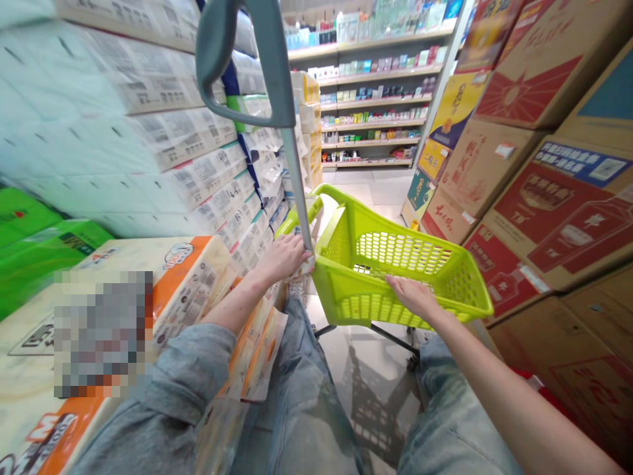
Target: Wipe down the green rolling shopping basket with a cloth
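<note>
A lime-green shopping cart [346,293] with a perforated basket stands between my legs. My right hand [413,295] is closed over the basket's near rim, fingers reaching inside. By the cart's left end, my left hand [287,256] is curled beside a metal pole [300,191]. A white printed item [304,264] shows just under those fingers; what exactly they grip is partly hidden. Up the pole, a grey loop handle [274,72] rises near the camera. Inside the basket I see only its green walls and holes.
Wrapped paper packs [188,145] are piled along the left, with a large cream-and-orange pack [198,277] close to my left arm. Printed cartons [534,218] form a wall on the right. Shelves of small goods [376,99] stand across the aisle's far end.
</note>
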A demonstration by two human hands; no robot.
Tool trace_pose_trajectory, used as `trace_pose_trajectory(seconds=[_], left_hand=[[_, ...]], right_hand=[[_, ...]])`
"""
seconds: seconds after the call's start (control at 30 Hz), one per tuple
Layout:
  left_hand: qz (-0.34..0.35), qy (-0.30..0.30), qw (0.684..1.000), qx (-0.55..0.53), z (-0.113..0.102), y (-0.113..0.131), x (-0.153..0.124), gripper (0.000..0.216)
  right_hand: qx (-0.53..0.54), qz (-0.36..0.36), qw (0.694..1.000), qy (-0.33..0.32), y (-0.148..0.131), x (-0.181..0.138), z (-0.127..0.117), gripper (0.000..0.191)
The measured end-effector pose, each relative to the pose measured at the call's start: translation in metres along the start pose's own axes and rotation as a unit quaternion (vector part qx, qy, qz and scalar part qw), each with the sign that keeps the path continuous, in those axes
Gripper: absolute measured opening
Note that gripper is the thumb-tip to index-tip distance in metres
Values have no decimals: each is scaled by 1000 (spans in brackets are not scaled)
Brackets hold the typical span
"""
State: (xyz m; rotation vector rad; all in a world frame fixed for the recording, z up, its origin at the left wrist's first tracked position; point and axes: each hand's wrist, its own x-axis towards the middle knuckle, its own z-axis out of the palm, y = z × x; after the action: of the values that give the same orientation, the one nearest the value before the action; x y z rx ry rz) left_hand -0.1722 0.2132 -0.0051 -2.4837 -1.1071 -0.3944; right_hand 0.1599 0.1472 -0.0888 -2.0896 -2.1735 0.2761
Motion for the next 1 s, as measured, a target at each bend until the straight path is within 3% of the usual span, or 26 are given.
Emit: trace_pose_trajectory(seconds=[0.07, 0.2, 0.5, 0.77, 1.0], left_hand=[[-4, 2, 1000, 8, 0, 2, -1, 29], [-11, 7, 1000, 15, 0, 6, -5, 33], [-2, 17, 999, 27, -4, 14, -7, 37], [96, 3, 995, 9, -15, 3, -10, 32], [23, 77, 996, -34, -10, -8, -29, 25]], right_hand=[[13, -35, 999, 5, -21, 4, -1, 65], [1, -22, 1000, 0, -41, 11, -1, 73], [-34, -29, 999, 16, -23, 22, 4, 82], [-30, -41, 997, 53, -10, 31, 5, 76], [-35, -36, 998, 49, -7, 39, 9, 77]])
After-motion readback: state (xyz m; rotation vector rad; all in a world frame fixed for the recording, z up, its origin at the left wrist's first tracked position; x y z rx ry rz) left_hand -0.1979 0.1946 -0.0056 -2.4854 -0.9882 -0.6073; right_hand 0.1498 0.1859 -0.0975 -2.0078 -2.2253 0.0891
